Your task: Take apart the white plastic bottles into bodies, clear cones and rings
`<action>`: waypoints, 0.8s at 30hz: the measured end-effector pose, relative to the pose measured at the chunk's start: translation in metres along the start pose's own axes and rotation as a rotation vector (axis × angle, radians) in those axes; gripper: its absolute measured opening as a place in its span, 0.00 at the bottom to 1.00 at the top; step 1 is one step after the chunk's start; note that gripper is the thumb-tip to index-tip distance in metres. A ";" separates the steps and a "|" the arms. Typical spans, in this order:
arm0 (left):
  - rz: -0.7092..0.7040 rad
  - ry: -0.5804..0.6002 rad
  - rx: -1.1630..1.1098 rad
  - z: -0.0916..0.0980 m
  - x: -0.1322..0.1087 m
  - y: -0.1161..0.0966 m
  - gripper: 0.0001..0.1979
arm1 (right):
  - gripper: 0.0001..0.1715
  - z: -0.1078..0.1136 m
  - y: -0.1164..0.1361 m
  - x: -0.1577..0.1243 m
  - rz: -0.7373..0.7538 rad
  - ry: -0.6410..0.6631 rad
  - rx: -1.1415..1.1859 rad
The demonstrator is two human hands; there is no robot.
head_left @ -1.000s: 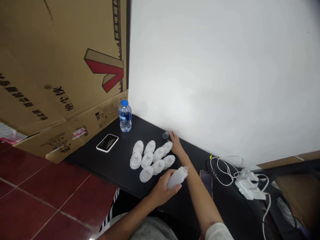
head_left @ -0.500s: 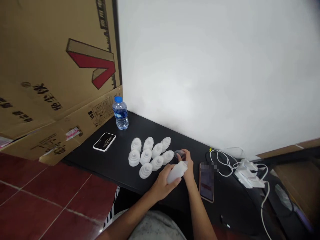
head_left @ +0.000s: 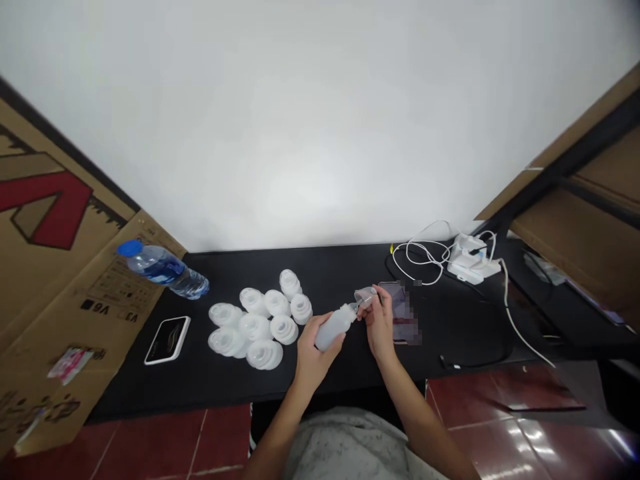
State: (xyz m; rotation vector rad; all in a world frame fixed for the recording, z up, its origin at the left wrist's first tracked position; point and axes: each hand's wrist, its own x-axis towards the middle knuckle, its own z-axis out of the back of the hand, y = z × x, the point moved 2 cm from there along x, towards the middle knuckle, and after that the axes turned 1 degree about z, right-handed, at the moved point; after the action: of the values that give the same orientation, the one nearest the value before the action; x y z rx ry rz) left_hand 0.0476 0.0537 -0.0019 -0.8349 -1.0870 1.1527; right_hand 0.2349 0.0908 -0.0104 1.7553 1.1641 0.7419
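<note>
My left hand [head_left: 314, 347] is wrapped round a white plastic bottle [head_left: 332, 329], which tilts with its neck up and to the right. Just off that neck, my right hand [head_left: 378, 319] pinches a clear plastic cap [head_left: 365, 295] between its fingers. Cap and neck are very close together; whether they touch I cannot tell. Several similar white bottles [head_left: 255, 327] stand grouped on the black table [head_left: 200, 383] to the left of my hands.
A water bottle [head_left: 165, 268] with a blue lid stands at the left, behind a white-edged device [head_left: 168, 339]. Right of my hand lies a phone [head_left: 400, 310]. White cables [head_left: 425, 257] run to a power strip [head_left: 473, 260]. Cardboard [head_left: 115, 287] borders the left.
My view has swung to the right. The bottle is still in my left hand, and my right hand has brought the clear cap up near the bottle's neck.
</note>
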 end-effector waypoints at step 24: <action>-0.092 0.039 0.100 0.001 -0.008 0.008 0.17 | 0.24 0.001 -0.006 -0.010 -0.021 0.387 -0.118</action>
State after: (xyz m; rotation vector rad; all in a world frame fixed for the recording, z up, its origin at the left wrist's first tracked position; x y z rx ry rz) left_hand 0.0440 0.0481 -0.0110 -0.7194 -1.0168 1.0999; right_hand 0.2293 0.0821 -0.0163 1.5392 1.3588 1.1488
